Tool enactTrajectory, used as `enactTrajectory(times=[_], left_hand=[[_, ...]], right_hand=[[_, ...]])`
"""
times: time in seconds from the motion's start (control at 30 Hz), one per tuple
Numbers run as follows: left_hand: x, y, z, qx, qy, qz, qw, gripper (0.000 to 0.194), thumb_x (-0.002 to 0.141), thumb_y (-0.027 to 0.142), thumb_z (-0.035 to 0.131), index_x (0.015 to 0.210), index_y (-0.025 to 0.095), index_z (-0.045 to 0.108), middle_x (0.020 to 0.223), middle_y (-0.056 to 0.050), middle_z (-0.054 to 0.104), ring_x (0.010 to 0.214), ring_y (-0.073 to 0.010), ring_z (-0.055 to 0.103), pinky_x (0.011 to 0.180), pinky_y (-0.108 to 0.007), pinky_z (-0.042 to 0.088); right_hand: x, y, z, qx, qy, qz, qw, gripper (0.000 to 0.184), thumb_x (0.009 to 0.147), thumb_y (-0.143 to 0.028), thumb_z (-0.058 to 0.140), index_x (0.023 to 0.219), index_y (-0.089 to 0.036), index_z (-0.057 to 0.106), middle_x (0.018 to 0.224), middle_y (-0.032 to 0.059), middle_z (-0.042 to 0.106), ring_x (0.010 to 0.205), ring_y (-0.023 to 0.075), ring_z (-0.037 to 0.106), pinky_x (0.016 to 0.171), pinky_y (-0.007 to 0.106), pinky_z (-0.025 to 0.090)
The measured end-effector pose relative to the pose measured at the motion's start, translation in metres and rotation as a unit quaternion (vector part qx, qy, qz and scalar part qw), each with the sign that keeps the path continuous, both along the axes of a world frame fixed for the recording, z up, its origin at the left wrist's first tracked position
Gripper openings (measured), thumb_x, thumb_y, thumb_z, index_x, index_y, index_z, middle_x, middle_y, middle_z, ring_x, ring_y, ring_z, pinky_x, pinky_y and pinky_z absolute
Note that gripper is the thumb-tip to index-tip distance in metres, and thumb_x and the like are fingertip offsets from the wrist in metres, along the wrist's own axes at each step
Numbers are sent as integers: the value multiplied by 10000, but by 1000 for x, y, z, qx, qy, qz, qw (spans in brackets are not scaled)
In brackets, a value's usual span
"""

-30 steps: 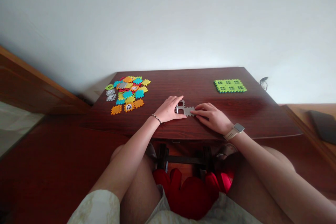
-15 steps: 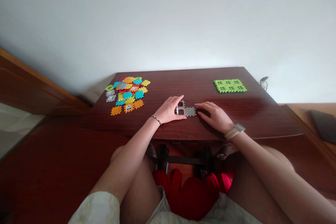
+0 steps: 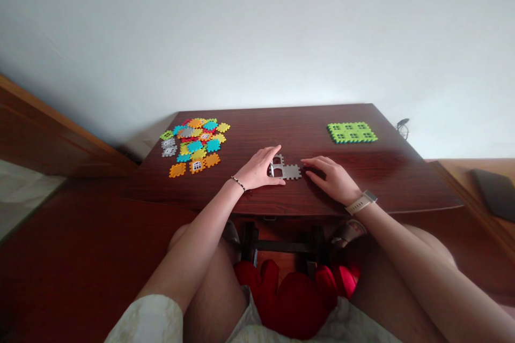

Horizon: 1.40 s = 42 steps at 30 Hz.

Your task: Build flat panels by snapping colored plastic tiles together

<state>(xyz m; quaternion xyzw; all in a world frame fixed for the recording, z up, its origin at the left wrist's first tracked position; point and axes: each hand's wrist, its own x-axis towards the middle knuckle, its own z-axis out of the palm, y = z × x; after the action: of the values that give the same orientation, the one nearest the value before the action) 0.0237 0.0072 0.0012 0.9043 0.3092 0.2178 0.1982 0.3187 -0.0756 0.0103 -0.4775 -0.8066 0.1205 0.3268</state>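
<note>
Flat grey interlocking puzzle pieces (image 3: 290, 172) lie joined on the dark wooden table (image 3: 306, 134), just in front of me. My left hand (image 3: 259, 169) cups their left end, gripping a grey window piece (image 3: 277, 164) between thumb and fingers. My right hand (image 3: 330, 179) rests on the table with its fingers apart, a small gap to the right of the grey pieces and touching none of them. A heap of multicoloured puzzle pieces (image 3: 195, 146) lies left of my left hand. A green assembled panel (image 3: 352, 132) lies at the far right.
A thin dark cable (image 3: 403, 128) lies past the table's far right corner. A dark tablet (image 3: 495, 194) lies on a wooden surface at the right. A red soft object (image 3: 293, 303) sits on my lap below the table edge, and a white wall stands behind.
My right hand has slid rightward off the grey pieces, leaving a gap. My left hand and the grey pieces have stayed in nearly the same place.
</note>
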Motion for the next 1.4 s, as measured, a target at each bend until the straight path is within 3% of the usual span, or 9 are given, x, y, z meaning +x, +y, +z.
enactTrajectory(times=[0.27, 0.5, 0.77, 0.9, 1.0, 1.17, 1.4], left_hand=[[-15, -4, 1, -22, -4, 15, 1000, 1147, 843, 507, 901, 1737, 280, 219, 1638, -189, 508, 1531, -398, 474, 1278, -621, 401], [-19, -7, 6, -34, -59, 19, 997, 1118, 887, 366, 854, 1752, 306, 149, 1672, -167, 464, 1528, -341, 513, 1298, -539, 425], [-14, -18, 18, 24, -146, -8, 989, 1193, 860, 457, 914, 1755, 336, 135, 1632, -160, 520, 1500, -356, 546, 1285, -569, 450], [-12, -25, 24, 57, -133, -5, 989, 1197, 850, 508, 920, 1752, 340, 151, 1638, -153, 533, 1499, -353, 544, 1283, -571, 444], [-13, -24, 26, 70, -102, 3, 992, 1120, 858, 525, 909, 1734, 326, 240, 1635, -146, 545, 1494, -351, 547, 1280, -571, 440], [-13, -18, 20, 87, -43, 8, 995, 753, 895, 546, 869, 1546, 300, 582, 1552, -122, 613, 1443, -339, 578, 1261, -561, 457], [-9, -16, 5, 70, 16, -1, 997, 575, 913, 517, 858, 1412, 271, 712, 1493, -124, 631, 1385, -332, 589, 1220, -556, 497]], right_hand=[[1, 1, -2, 0, -6, 7, 1000, 340, 1060, -314, 589, 1378, -294, 707, 1274, 95, 773, 1162, 333, 722, 1037, 549, 604], [1, 1, -2, -3, -10, 1, 1000, 337, 1059, -322, 592, 1372, -287, 713, 1271, 95, 775, 1167, 330, 727, 1047, 538, 602], [1, 1, -1, -9, -8, 4, 1000, 345, 1055, -319, 588, 1373, -280, 713, 1278, 102, 772, 1167, 337, 724, 1054, 559, 593], [0, 0, 0, -9, -6, 6, 1000, 335, 1057, -318, 588, 1366, -284, 713, 1269, 98, 775, 1164, 339, 725, 1044, 557, 595], [0, 0, 0, -6, -4, 7, 1000, 332, 1055, -312, 587, 1361, -289, 716, 1266, 92, 780, 1164, 337, 727, 1041, 549, 597], [0, 1, -1, -5, -3, 9, 1000, 322, 1053, -306, 598, 1350, -280, 717, 1262, 95, 781, 1167, 334, 728, 1045, 546, 596], [0, 1, -1, -3, -2, 13, 1000, 307, 1052, -296, 603, 1334, -278, 721, 1254, 92, 785, 1162, 331, 729, 1033, 544, 601]])
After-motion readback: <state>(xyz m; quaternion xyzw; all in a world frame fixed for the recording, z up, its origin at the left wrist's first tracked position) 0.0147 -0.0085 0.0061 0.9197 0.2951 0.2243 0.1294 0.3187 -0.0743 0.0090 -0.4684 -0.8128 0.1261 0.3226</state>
